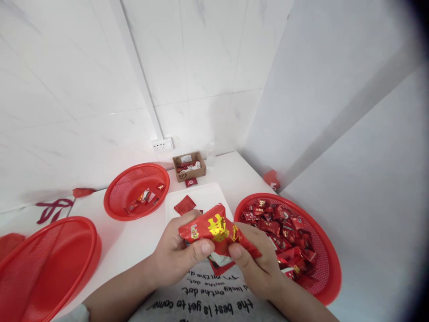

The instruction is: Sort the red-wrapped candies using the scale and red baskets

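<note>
Both hands hold one red foil packet with a gold emblem, above the near edge of a white tray. My left hand grips its left end, thumb on top. My right hand pinches its right end. Another red packet lies on the tray behind it, and a further one shows beneath the hands. At the right, a red mesh basket is full of several red foil packets.
A red mesh basket with a few small packets sits at the back left. Another red basket is at the near left. A small cardboard box stands by the wall under a socket. White walls close in behind and at the right.
</note>
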`<state>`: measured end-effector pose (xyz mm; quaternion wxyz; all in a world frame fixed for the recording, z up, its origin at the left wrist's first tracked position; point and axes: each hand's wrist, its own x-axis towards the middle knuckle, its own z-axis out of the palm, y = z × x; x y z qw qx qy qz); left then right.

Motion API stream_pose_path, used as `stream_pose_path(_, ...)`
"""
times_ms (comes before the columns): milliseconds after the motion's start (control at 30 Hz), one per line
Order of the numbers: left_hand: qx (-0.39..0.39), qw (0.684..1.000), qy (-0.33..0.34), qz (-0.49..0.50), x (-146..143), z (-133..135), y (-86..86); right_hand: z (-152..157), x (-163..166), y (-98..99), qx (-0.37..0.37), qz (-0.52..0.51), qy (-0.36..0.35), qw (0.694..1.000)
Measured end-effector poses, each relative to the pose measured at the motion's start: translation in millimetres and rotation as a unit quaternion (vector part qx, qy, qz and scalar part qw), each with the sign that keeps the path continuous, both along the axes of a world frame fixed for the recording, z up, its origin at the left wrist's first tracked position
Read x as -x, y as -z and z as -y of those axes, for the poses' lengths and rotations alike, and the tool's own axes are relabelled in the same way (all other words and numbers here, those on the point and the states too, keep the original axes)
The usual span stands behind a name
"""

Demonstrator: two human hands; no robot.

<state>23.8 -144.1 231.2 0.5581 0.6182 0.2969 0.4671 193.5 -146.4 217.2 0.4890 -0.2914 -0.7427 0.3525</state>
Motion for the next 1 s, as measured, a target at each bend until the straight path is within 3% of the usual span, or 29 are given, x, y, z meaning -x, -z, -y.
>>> stream_pose_path(267, -0.005, 0.999, 0.023, -0.031, 1.2, -3.6, 0.3, 0.4, 0.3, 5.4, 0.046, 0.002, 0.013, 0.999)
stream_pose_path(367, 0.003, 0.998, 0.051, -0.033, -0.2, -4.2, -1.3, -1.4, 1.4, 3.8, 0.067, -0.005, -0.014, 0.998)
stream_pose_path(633, 0.048, 0.998, 0.028, -0.027, -4.8, -4.4, -4.1, -4.6, 8.0, 5.5, 0.192, -0.065, -0.131, 0.971)
stream_pose_path(800, 0.03, 0.998, 0.04, -0.042, -4.0, -5.3, -0.1, -2.4, 10.3, 13.4, 0.187, -0.09, -0.088, 0.974)
stream_pose_path(1000, 0.005, 0.994, 0.092, -0.054, -6.4, -4.8, 0.7, -1.4, 11.9, 7.9, 0.154, -0.116, -0.043, 0.98)
